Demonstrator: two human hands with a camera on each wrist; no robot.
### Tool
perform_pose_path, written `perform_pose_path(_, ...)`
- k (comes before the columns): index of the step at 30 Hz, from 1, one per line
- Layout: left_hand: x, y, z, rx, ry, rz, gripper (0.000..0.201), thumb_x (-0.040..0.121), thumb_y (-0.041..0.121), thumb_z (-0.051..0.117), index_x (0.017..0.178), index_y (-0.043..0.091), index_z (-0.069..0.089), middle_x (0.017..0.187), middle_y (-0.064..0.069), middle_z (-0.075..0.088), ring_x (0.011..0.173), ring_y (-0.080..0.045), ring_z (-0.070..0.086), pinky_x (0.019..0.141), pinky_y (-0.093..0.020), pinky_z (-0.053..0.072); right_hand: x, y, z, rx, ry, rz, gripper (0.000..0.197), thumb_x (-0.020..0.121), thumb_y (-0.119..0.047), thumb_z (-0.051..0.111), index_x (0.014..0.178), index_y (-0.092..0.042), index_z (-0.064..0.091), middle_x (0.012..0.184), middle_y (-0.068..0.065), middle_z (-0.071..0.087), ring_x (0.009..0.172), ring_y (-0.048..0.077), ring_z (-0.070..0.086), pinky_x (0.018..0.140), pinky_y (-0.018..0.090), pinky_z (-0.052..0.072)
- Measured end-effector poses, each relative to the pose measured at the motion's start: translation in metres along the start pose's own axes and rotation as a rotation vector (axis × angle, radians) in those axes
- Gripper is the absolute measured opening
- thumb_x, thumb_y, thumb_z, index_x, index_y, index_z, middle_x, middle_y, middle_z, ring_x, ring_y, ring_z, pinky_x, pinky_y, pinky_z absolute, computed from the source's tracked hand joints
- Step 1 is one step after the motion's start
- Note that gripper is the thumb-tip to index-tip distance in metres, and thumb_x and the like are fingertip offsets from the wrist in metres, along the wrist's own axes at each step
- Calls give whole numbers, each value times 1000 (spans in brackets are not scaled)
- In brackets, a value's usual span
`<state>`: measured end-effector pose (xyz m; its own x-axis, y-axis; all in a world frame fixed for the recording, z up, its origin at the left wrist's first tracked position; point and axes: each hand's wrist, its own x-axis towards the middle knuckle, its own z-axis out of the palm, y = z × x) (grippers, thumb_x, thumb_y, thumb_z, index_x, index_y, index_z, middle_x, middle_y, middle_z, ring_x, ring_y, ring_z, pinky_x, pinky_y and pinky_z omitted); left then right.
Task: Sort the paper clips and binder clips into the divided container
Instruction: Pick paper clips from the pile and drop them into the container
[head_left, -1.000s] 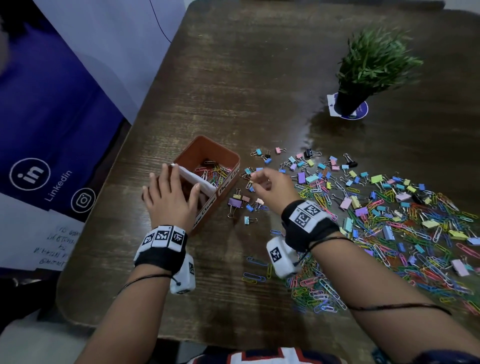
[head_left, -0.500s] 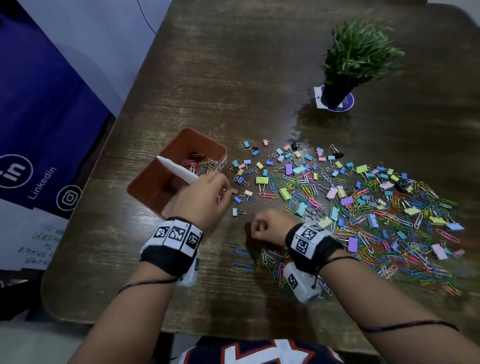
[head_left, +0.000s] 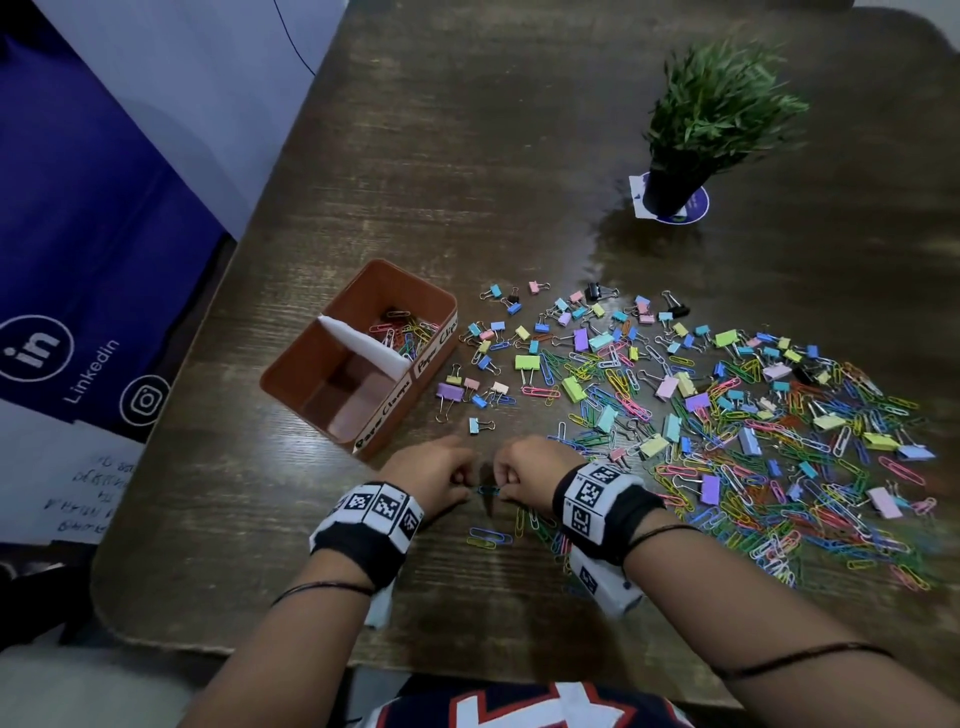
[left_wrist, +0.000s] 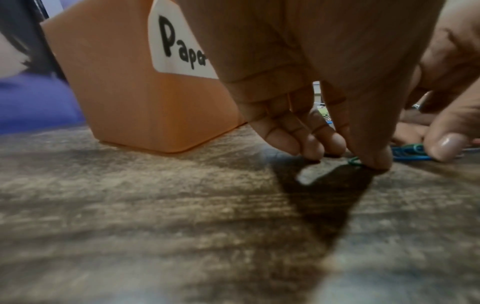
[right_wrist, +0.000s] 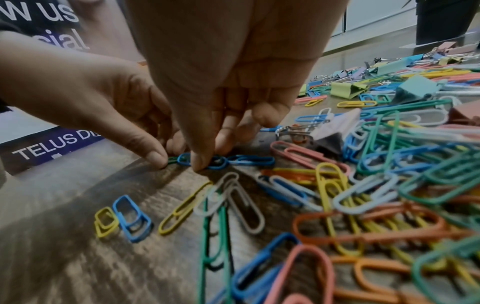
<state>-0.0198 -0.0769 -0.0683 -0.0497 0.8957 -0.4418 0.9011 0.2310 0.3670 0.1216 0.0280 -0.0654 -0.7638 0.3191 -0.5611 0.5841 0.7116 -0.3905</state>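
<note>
The brown divided container (head_left: 291, 371) stands left of a wide spread of coloured paper clips and binder clips (head_left: 727, 415). Its far compartment holds several paper clips (head_left: 402, 332); a white divider (head_left: 363, 345) splits it. Just in front of the container, my two hands meet low over the table. My left hand (left_wrist: 350, 158) pinches a green paper clip (right_wrist: 172, 160) against the wood. My right hand (right_wrist: 207, 162) pinches a blue paper clip (right_wrist: 217, 163) that looks linked to the green one and to another blue one (right_wrist: 254, 160).
A potted plant (head_left: 711, 119) stands at the back right on a round coaster. Loose paper clips (head_left: 488, 538) lie near the front table edge by my right wrist. A blue banner (head_left: 78, 260) and papers (head_left: 88, 493) sit beyond the left table edge.
My left hand has left the container and dropped to the table in front of it. My right hand has come back from the pile, and both now hold the linked clips.
</note>
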Motion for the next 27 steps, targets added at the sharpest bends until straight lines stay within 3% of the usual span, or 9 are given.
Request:
perform_pose_path(6, -3, 0, 3, -35, -26, -2, 7, 84, 25, 62, 88, 26, 57, 102, 6, 56, 92, -15, 57, 79, -33, 47, -2, -2, -1, -10, -8, -3, 11, 83, -11, 55, 78, -21, 56, 91, 1, 64, 84, 20, 60, 76, 34, 51)
perform_pose_path(13, -9, 10, 9, -141, -53, -9, 10, 79, 24, 62, 87, 28, 56, 82, 13, 65, 79, -8, 61, 67, -23, 44, -5, 12, -1, 134, 94, 55, 10, 84, -13, 58, 80, -21, 54, 82, -2, 62, 79, 17, 59, 69, 28, 47)
perform_pose_path(18, -9, 20, 14, -93, -172, 15, 12, 81, 22, 63, 94, 25, 62, 87, 9, 68, 84, -11, 62, 71, -27, 49, -3, 26, -2, 259, 181, 117, 10, 86, -13, 60, 93, -20, 60, 82, -6, 62, 76, 13, 57, 67, 22, 40)
perform_pose_path(20, -9, 22, 16, -74, -207, 40, 13, 83, 23, 66, 95, 24, 62, 89, 8, 68, 85, -11, 62, 68, -25, 42, -4, 29, -3, 279, 195, 122, 14, 87, -12, 60, 99, -18, 61, 79, -8, 60, 75, 12, 55, 66, 21, 38)
perform_pose_path(23, -11, 23, 16, -30, -200, 61, 12, 83, 25, 66, 95, 25, 62, 90, 8, 68, 86, -11, 61, 66, -23, 37, -5, 32, -5, 285, 202, 131, 17, 88, -11, 59, 103, -18, 63, 82, -7, 62, 76, 11, 55, 70, 22, 42)
perform_pose_path(27, -10, 25, 17, 10, -185, 79, 6, 84, 21, 60, 89, 25, 60, 88, 7, 65, 83, -14, 59, 68, -25, 42, -4, 34, -4, 294, 207, 142, 14, 87, -13, 59, 99, -19, 64, 86, -6, 62, 78, 13, 57, 76, 27, 48)
